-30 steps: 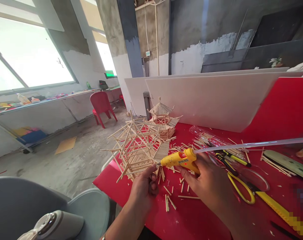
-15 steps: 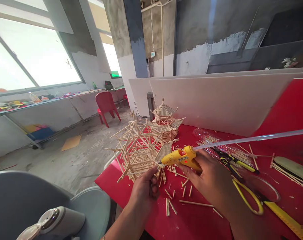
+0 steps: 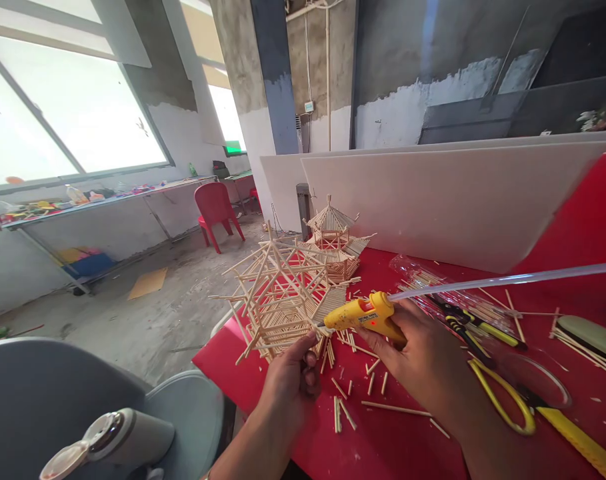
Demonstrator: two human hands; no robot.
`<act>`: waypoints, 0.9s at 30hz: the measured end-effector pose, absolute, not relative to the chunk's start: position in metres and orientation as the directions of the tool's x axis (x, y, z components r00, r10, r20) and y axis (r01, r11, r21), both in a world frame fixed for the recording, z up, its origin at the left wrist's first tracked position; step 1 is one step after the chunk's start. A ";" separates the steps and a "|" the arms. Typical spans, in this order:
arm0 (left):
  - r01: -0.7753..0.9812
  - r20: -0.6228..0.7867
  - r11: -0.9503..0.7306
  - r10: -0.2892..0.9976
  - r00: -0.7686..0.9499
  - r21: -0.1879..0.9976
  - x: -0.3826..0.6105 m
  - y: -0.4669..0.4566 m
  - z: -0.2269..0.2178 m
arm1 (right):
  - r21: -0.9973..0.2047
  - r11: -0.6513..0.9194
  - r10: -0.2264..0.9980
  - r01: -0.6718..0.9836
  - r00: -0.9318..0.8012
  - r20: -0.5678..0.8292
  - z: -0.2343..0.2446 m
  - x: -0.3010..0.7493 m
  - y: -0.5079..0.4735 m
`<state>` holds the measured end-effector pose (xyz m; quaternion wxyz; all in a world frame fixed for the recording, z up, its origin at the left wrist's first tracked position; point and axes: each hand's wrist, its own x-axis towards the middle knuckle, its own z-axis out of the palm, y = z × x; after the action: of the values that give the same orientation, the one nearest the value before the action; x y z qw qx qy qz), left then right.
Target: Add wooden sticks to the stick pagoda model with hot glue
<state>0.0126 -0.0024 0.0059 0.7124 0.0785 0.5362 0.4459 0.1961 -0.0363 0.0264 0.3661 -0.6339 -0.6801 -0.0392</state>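
A yellow hot glue gun (image 3: 367, 315) is in my right hand (image 3: 423, 353), fingers wrapped round its handle. Out of its back runs a long clear glue stick (image 3: 513, 281). Its nozzle points left, right at the near corner of an open pavilion model (image 3: 277, 293) built of thin wooden sticks. My left hand (image 3: 295, 377) is closed at that corner, thumb and fingers pinching the model's edge just below the nozzle. The exact grip is partly hidden by the thumb. Behind stands a second stick pavilion (image 3: 331, 240) with a covered roof.
Cut stick pieces (image 3: 343, 413) lie scattered on the red tabletop (image 3: 383, 447). To the right are yellow-handled scissors (image 3: 507, 400), black-and-yellow pliers (image 3: 475, 327) and a plastic bag of sticks (image 3: 423, 273). A white bottle (image 3: 133, 437) rests on a grey chair (image 3: 187, 407) at left.
The whole view has shifted slightly to the right. Both hands, the glue gun and the model keep nearly the same places relative to each other.
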 end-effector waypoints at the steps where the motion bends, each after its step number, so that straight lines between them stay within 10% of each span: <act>1: -0.550 -0.697 0.594 0.717 0.031 0.587 0.012 -0.003 0.007 | -0.417 0.199 0.834 0.887 0.071 0.548 0.027 0.196 -0.037; 27: -0.467 -0.682 0.607 0.732 0.012 0.643 0.012 -0.003 0.017 | -0.367 0.197 0.820 0.909 0.053 0.570 0.024 0.195 -0.036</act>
<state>0.0117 -0.0032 0.0171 0.7013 0.1186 0.5582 0.4272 0.1946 -0.0364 0.0240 0.3589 -0.6306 -0.6853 -0.0623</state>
